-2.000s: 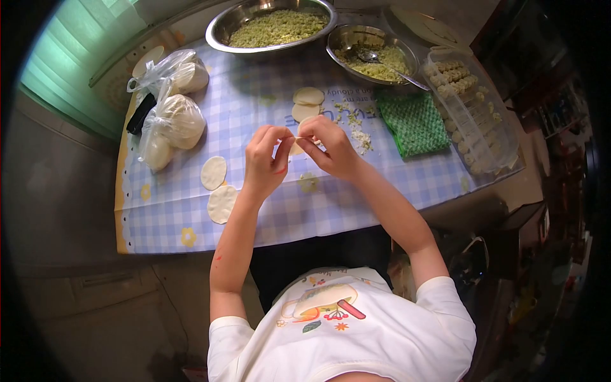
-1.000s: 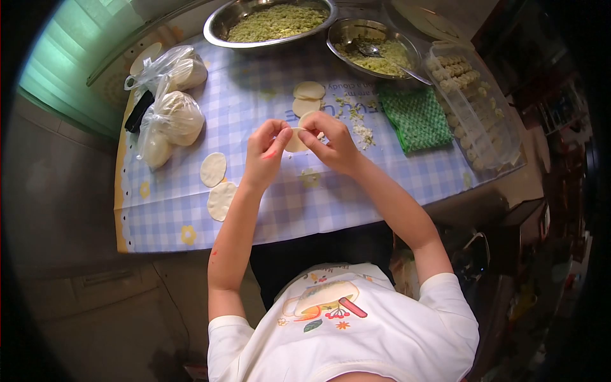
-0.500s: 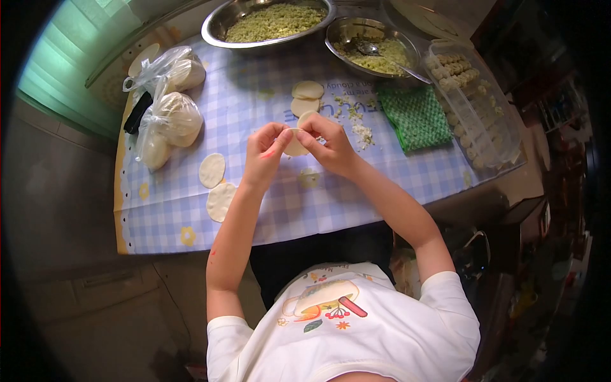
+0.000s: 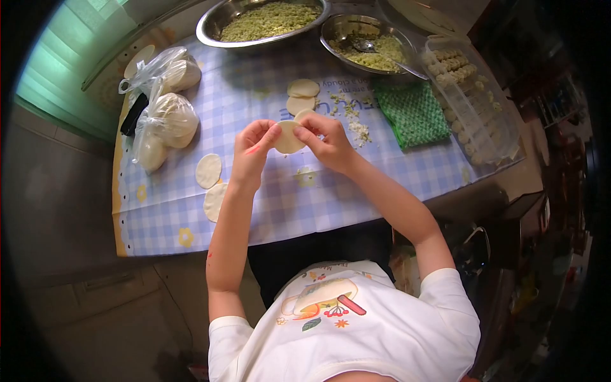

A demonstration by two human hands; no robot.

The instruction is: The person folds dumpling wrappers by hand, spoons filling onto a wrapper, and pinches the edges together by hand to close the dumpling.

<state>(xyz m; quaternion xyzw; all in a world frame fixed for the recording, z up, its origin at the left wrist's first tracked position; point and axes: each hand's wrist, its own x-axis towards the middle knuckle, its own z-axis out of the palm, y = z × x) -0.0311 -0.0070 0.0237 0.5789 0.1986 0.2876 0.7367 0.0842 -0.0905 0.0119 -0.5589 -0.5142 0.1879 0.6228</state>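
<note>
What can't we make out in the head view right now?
All in the head view:
Large steel bowl: far rim cut off by the top edge.
Nearest loose wrapper: right side hidden by the left forearm.
Held wrapper: far face turned from the camera; gripped edges under the fingers.
Clear box: exact count of pieces unreadable, many small and hazy behind plastic.

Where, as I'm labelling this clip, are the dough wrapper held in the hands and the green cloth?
Dough wrapper (image 4: 288,139): head view, on the flat face of the disc, near its middle.
Green cloth (image 4: 414,116): head view, on the middle of its textured upper side.
</note>
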